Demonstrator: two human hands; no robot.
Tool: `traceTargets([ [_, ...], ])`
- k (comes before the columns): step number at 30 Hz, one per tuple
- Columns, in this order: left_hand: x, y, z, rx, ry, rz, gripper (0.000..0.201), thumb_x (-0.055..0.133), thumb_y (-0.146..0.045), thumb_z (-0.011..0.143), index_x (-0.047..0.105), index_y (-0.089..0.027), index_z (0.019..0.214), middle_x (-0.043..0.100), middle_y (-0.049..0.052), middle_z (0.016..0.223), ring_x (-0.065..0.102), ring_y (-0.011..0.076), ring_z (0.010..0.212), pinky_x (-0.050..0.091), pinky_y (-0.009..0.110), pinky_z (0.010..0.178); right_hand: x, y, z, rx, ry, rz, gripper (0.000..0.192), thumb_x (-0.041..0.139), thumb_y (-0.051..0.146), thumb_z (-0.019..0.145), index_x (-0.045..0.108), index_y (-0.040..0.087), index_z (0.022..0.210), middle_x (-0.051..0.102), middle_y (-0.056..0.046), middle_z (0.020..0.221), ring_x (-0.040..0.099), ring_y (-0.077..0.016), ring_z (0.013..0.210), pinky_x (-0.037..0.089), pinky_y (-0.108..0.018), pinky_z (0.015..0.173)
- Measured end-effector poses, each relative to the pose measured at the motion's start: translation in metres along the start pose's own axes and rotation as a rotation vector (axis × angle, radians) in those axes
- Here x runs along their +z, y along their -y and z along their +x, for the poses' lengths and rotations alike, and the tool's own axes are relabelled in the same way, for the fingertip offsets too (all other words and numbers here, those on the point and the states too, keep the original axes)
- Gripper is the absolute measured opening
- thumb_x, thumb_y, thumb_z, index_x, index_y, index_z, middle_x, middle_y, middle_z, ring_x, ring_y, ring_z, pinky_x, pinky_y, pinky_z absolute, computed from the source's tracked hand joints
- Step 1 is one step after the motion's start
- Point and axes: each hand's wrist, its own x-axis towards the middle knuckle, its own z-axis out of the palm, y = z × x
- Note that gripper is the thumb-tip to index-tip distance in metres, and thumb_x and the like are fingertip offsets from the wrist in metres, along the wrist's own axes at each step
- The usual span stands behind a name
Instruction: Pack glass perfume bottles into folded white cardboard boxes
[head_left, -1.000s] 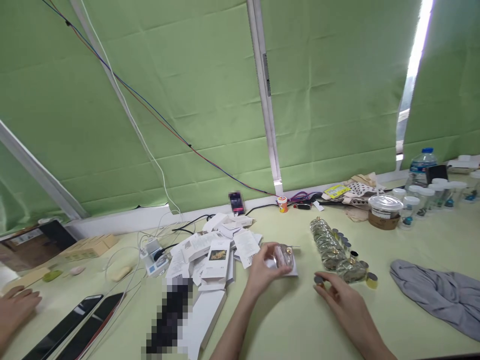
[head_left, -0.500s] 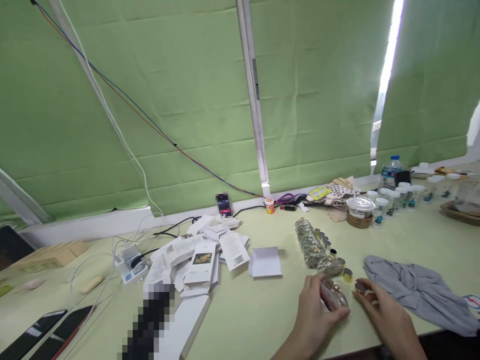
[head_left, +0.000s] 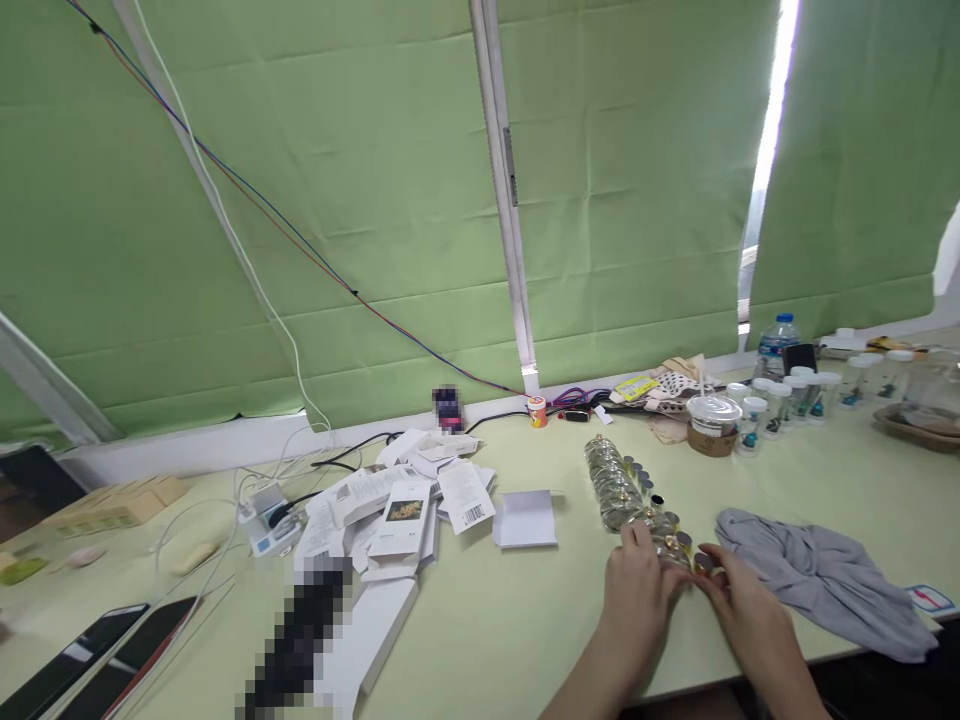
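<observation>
At the near end of a row of round clear bottles, my left hand is closed around a similar bottle with gold-coloured metal at its top. The fingers hide much of it. Just to its right, my right hand pinches a small round cap with a dark top, very close to the bottle. A line of small gold-sided caps runs along the right of the row. Whether the held cap touches the bottle, I cannot tell.
A grey cloth lies right of my hands. Flattened white boxes are heaped to the left, near a white open box. Lidded jars, a cup and a water bottle stand at the back right.
My left hand has moved the bottle away from me, up against the row's near end. My right hand has brought the cap left and forward, so both hands are closer together.
</observation>
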Motion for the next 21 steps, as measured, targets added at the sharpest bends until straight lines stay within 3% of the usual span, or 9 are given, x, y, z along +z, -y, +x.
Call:
traceTargets([
  [4,0.003,0.001,0.009,-0.03,-0.017,0.058,0.051,0.063,-0.049,0.078,0.053,-0.01,0.109,0.057,0.012,0.1,0.06,0.0272,0.085,0.048,0.035,0.067,0.004,0.003,-0.004,-0.021,-0.037,-0.061,0.035,0.037,0.038,0.087,0.049,0.019,0.115,0.063,-0.01,0.097,0.065,-0.0245,0.077,0.05,-0.033,0.056],
  [6,0.004,0.002,0.013,-0.06,-0.002,0.076,0.053,0.065,-0.049,0.076,0.053,-0.009,0.109,0.058,0.013,0.099,0.06,0.0276,0.084,0.049,0.035,0.067,0.002,0.012,-0.011,-0.068,-0.142,-0.122,0.036,0.033,0.037,0.09,0.05,0.019,0.115,0.058,-0.014,0.105,0.064,-0.0264,0.083,0.051,-0.034,0.056],
  [9,0.004,0.006,0.015,-0.082,0.016,0.091,0.056,0.067,-0.049,0.075,0.052,-0.009,0.111,0.059,0.013,0.098,0.061,0.0277,0.083,0.049,0.035,0.066,-0.005,0.038,-0.025,-0.238,-0.349,-0.155,0.035,0.037,0.039,0.091,0.054,0.016,0.112,0.052,-0.017,0.109,0.059,-0.0302,0.096,0.051,-0.043,0.076],
  [11,0.003,0.012,0.009,-0.071,0.012,0.089,0.055,0.065,-0.048,0.077,0.05,-0.01,0.113,0.059,0.012,0.097,0.061,0.0273,0.082,0.048,0.034,0.067,-0.01,0.06,-0.032,-0.368,-0.399,-0.087,0.03,0.042,0.035,0.092,0.054,0.017,0.112,0.052,-0.016,0.107,0.056,-0.0289,0.1,0.048,-0.043,0.085],
  [16,-0.017,0.046,-0.025,-0.043,-0.062,0.13,0.04,0.058,-0.042,0.082,0.047,-0.015,0.109,0.06,0.008,0.096,0.059,0.0257,0.086,0.046,0.033,0.069,-0.001,0.112,-0.018,-0.51,-0.227,0.058,0.024,0.038,0.025,0.094,0.051,0.022,0.113,0.055,-0.011,0.107,0.055,-0.0241,0.103,0.044,-0.041,0.092],
  [20,-0.051,0.091,-0.045,-0.128,-0.238,0.284,0.013,0.044,-0.021,0.088,0.049,-0.017,0.1,0.058,0.009,0.096,0.054,0.0254,0.091,0.044,0.034,0.073,0.033,0.145,0.026,-0.57,0.024,0.056,0.029,0.036,0.022,0.092,0.055,0.021,0.115,0.06,-0.011,0.107,0.054,-0.0265,0.103,0.044,-0.044,0.089],
  [21,-0.059,0.103,-0.048,-0.124,-0.265,0.324,0.015,0.043,-0.014,0.086,0.05,-0.017,0.098,0.058,0.009,0.097,0.053,0.0251,0.091,0.043,0.035,0.076,0.045,0.152,0.038,-0.575,0.074,0.059,0.032,0.035,0.019,0.091,0.056,0.02,0.115,0.061,-0.012,0.108,0.054,-0.0276,0.104,0.044,-0.045,0.089],
])
